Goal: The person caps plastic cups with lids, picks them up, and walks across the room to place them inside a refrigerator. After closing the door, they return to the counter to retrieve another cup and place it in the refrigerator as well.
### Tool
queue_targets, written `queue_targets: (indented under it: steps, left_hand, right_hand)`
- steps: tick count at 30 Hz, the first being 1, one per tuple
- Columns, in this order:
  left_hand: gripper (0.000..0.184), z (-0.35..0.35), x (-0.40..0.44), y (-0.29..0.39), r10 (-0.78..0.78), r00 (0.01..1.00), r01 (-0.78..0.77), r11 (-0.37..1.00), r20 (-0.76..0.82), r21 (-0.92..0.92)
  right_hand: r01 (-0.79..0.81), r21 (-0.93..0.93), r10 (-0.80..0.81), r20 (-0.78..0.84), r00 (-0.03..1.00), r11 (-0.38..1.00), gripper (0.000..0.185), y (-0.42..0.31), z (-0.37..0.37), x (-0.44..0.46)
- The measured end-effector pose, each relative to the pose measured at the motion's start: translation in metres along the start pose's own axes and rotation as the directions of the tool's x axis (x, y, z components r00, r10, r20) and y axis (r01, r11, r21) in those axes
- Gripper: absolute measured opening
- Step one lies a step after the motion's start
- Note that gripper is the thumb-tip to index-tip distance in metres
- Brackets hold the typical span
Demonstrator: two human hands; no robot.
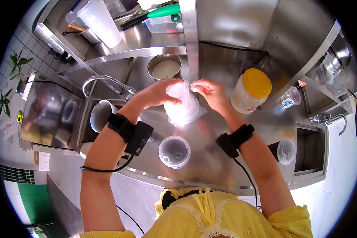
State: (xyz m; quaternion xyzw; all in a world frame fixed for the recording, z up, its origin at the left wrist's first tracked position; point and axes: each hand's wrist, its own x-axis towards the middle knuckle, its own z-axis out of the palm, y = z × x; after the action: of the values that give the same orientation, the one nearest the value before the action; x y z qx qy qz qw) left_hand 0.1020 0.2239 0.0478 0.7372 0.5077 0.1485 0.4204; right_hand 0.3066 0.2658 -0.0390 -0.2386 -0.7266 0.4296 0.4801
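Note:
My left hand (156, 94) is wrapped around the upper part of a whitish, translucent plastic bag (182, 111) above the steel counter. The bag bulges with stacked round pieces, perhaps lids or cups; glare hides their exact kind. At the bag's upper right edge, the fingers of my right hand (211, 92) are pinched together on the plastic. Nearer to me, a clear plastic cup (174, 152) stands on the counter (204, 154). To the right of my right hand is a large jar with a yellow lid (257, 83).
Behind my left hand sits a metal pot (164, 68) with pale contents. A faucet (107, 79) and a whitish pitcher (102, 116) are on the left. Another cup (285, 152) lies by the right sink (310, 152). A shelf (142, 41) holds utensils above.

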Motion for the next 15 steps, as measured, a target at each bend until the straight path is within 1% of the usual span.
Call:
queue_targets:
  steps: [3,4,6,7,10,13,15]
  left_hand:
    - [0.057,-0.007,-0.001,-0.002,-0.032,0.998,0.03,0.999,-0.059,-0.031]
    - [0.05,-0.007,-0.002,-0.003,-0.037,0.998,0.031,0.994,-0.059,-0.101]
    - [0.049,-0.008,-0.002,-0.009,-0.071,0.994,0.051,0.975,-0.086,-0.215]
    - [0.049,-0.007,-0.001,-0.011,-0.089,0.991,0.06,0.961,-0.097,-0.271]
    - [0.052,-0.012,-0.007,0.0,-0.246,0.969,0.231,0.938,-0.026,-0.259]
    - [0.055,-0.008,-0.007,0.001,-0.217,0.964,0.173,0.952,-0.156,-0.253]
    - [0.056,-0.007,-0.007,0.001,-0.247,0.953,0.19,0.938,-0.176,-0.288]
  right_hand:
    - [-0.121,0.188,0.122,0.009,0.993,0.975,0.013,-0.004,0.001,0.004]
    - [-0.131,0.197,0.132,0.012,0.991,0.971,0.012,-0.007,0.001,0.005]
    - [-0.151,0.216,0.151,0.019,0.988,0.965,0.012,-0.014,0.004,0.007]
    - [-0.174,0.192,0.178,-0.002,0.984,0.966,0.011,-0.019,0.006,0.009]
    - [-0.241,0.138,0.249,-0.046,0.967,0.961,0.011,-0.025,0.011,0.013]
    - [-0.3,0.121,0.305,-0.03,0.952,0.946,0.012,-0.022,0.012,0.02]
    - [-0.341,0.116,0.344,-0.003,0.939,0.933,0.012,-0.023,0.01,0.021]
